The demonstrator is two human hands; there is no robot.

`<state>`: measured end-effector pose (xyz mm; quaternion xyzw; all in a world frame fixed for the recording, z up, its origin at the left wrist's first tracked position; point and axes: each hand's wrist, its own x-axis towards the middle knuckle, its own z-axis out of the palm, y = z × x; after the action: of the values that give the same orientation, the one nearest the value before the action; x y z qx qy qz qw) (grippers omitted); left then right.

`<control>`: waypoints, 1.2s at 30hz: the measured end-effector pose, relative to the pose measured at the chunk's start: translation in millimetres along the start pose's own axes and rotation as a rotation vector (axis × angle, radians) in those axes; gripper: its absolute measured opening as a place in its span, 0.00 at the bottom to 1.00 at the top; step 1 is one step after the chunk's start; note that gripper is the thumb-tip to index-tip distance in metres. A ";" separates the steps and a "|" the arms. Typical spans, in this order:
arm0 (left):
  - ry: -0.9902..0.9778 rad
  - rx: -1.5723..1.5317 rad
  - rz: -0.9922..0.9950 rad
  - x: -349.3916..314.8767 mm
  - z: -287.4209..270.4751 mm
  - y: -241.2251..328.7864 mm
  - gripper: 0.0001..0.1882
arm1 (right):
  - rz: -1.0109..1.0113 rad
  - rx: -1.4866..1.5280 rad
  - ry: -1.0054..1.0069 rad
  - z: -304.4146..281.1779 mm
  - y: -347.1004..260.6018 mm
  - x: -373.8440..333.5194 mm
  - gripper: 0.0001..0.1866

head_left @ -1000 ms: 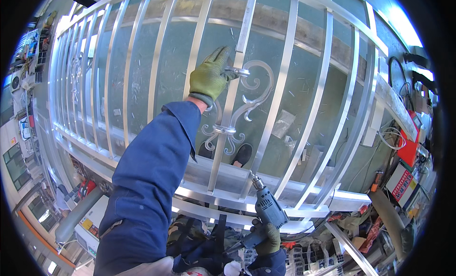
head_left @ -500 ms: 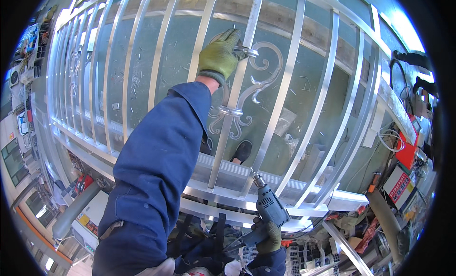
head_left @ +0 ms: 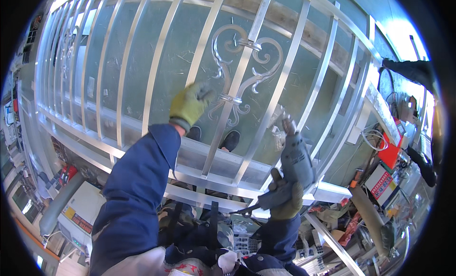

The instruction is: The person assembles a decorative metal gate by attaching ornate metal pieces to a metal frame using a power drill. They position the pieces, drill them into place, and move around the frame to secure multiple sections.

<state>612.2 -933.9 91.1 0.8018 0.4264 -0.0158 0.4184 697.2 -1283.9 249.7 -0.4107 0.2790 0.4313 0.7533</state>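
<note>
My right hand [head_left: 290,204], in a yellow-green glove, grips the handle of a grey-green electric drill [head_left: 297,159]. The drill stands over the railing's right part, its chuck tilted up and away from me. My left hand [head_left: 190,105], gloved alike, hovers by an upright bar, left of the scroll ornament. Its fingers are curled together and a little smeared; whether anything is in them is hidden. The heart-shaped silvery scroll ornament [head_left: 262,78] sits around one upright bar [head_left: 243,69], with an upper collar [head_left: 250,44] and a lower collar [head_left: 230,99].
The metal railing [head_left: 161,53] of parallel bars spans the view, with small metal scraps on the green floor [head_left: 178,53] beneath. At the right are a red object [head_left: 390,142], a looped cable [head_left: 375,139] and another person's dark sleeve [head_left: 408,72]. A white machine [head_left: 80,207] stands lower left.
My left hand has come off the upper collar and drawn back toward me, to the left. My right hand has raised the drill forward and to the right over the railing.
</note>
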 end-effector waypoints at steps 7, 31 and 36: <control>0.017 -0.436 -0.243 -20.2 80.6 -38.3 0.36 | -0.333 -0.512 -0.067 120.9 -62.5 65.1 0.29; 0.049 -0.472 -0.490 -15.4 70.3 14.2 0.32 | -0.402 -1.427 -0.057 230.3 -69.5 181.0 0.26; 0.044 -0.434 -0.497 -15.7 68.5 20.5 0.32 | -0.379 -1.540 -0.070 234.2 -79.5 186.7 0.29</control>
<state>639.2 -997.1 66.1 0.5654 0.6114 -0.0089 0.5536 870.6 -1027.2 253.8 -0.8430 -0.1964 0.3800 0.3262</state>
